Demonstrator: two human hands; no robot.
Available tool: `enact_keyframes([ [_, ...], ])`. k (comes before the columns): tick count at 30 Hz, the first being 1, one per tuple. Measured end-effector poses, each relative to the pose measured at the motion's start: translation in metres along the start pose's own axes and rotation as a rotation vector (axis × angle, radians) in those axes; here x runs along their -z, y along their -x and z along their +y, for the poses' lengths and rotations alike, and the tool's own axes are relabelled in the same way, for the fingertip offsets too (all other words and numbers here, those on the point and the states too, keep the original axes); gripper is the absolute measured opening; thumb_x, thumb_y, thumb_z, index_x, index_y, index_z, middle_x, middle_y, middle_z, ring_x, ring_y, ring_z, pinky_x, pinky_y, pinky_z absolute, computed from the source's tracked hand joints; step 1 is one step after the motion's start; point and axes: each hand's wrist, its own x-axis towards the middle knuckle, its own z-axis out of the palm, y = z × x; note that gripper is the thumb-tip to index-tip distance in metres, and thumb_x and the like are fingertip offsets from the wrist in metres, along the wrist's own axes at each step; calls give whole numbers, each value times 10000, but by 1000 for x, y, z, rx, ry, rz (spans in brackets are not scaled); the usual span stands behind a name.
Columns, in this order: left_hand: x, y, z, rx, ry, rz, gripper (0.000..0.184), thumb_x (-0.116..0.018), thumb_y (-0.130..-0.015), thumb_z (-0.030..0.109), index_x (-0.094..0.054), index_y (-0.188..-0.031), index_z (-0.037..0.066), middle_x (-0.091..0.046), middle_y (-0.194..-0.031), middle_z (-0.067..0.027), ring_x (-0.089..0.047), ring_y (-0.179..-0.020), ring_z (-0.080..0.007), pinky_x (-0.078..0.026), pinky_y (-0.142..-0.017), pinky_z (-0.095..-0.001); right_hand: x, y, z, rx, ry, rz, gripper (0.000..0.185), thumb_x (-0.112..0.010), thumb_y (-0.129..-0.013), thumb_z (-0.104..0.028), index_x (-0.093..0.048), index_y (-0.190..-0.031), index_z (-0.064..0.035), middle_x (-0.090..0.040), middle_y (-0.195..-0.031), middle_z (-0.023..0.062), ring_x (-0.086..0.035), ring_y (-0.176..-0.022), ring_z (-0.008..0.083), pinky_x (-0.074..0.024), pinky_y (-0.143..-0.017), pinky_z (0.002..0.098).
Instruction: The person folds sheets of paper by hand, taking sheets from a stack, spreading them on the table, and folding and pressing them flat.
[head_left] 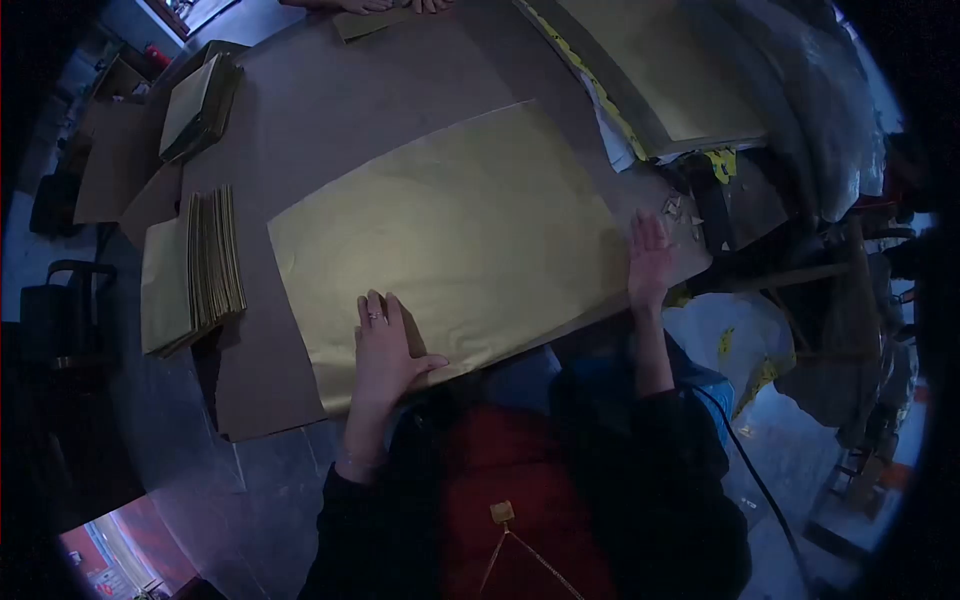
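A large gold-coloured sheet of paper (450, 220) lies flat across the near part of the table, its front edge close to my body. My left hand (385, 345) rests on the sheet near that edge, fingers stretched and thumb out to the side, a ring on one finger. At the sheet's right edge, my right hand (650, 260) is held with its palm showing and fingers extended. Nothing is in that hand, and I cannot tell whether it touches the paper.
Folded gold paper bundles (205, 265) stand at the table's left edge, with another stack (195, 105) behind. A pile of gold sheets (670, 75) in torn wrapping lies at the far right. Another person's hands (400, 5) touch a small gold piece (375, 24) across the brown tabletop (330, 95).
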Motion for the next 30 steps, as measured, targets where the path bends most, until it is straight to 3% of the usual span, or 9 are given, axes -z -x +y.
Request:
enact_keyframes([
  [2,-3,0,-3,-12,7,5,1129,-810,-517,514,-290,-1336,-64,-260,-1390,-288,-263,-1309,-429,-388,-969,-508,0,1,-1,-30,-38,44,660,-244,-961,-523,-255,-1398,-28,-300,-1447,152,-272,-1355,265,-193,-1119,367],
  [4,-6,2,-5,-32,23,22,1121,-802,-527,517,-287,-1348,-46,-246,-1409,-274,-247,-1315,-440,-375,-970,-535,4,1,5,60,88,-104,651,-246,-964,-513,-259,-1392,-23,-310,-1440,156,-283,-1349,265,-206,-1115,371],
  [8,-10,7,-4,-89,17,74,1085,-794,-544,511,-298,-1354,-11,-230,-1438,-232,-220,-1317,-468,-343,-968,-588,2,5,6,16,169,-117,642,-238,-975,-494,-283,-1379,3,-337,-1422,159,-300,-1336,278,-211,-1110,381],
  [15,-7,9,2,-14,19,-5,1135,-791,-515,549,-282,-1370,3,-155,-1477,-197,-171,-1342,-453,-289,-996,-616,5,0,9,1,335,-144,628,-219,-986,-467,-343,-1343,34,-411,-1368,169,-377,-1291,282,-254,-1093,388],
  [20,-5,17,-28,-123,17,-4,1180,-781,-487,576,-243,-1424,102,-182,-1491,-164,-166,-1370,-390,-248,-1047,-580,4,1,10,-14,356,-128,618,-227,-988,-457,-385,-1319,40,-440,-1343,168,-396,-1276,276,-268,-1087,389],
  [26,-1,30,-65,-91,99,-1,1114,-784,-529,530,-271,-1411,83,-189,-1489,-168,-185,-1370,-372,-256,-1064,-538,0,1,6,17,411,-174,557,-244,-1001,-399,-385,-1327,30,-446,-1339,157,-397,-1274,252,-273,-1078,390],
  [28,-3,32,-71,-95,146,24,1078,-788,-549,500,-287,-1401,69,-190,-1487,-171,-194,-1371,-354,-255,-1069,-530,-9,7,5,6,843,-274,495,-286,-1001,-343,-363,-1357,-8,-407,-1381,150,-362,-1302,260,-235,-1093,410],
  [29,-2,33,-71,-95,146,26,1078,-788,-549,500,-287,-1401,69,-190,-1487,-171,-194,-1371,-354,-255,-1069,-530,-20,15,5,7,842,-274,495,-286,-1001,-343,-363,-1357,-8,-407,-1381,150,-362,-1302,260,-235,-1093,410],
  [30,-1,33,-70,-89,150,24,1073,-789,-552,493,-288,-1400,67,-191,-1487,-170,-194,-1370,-356,-257,-1069,-529,-36,26,8,170,1347,-367,479,-309,-991,-320,-347,-1376,-38,-373,-1408,138,-330,-1321,264,-211,-1098,426],
])
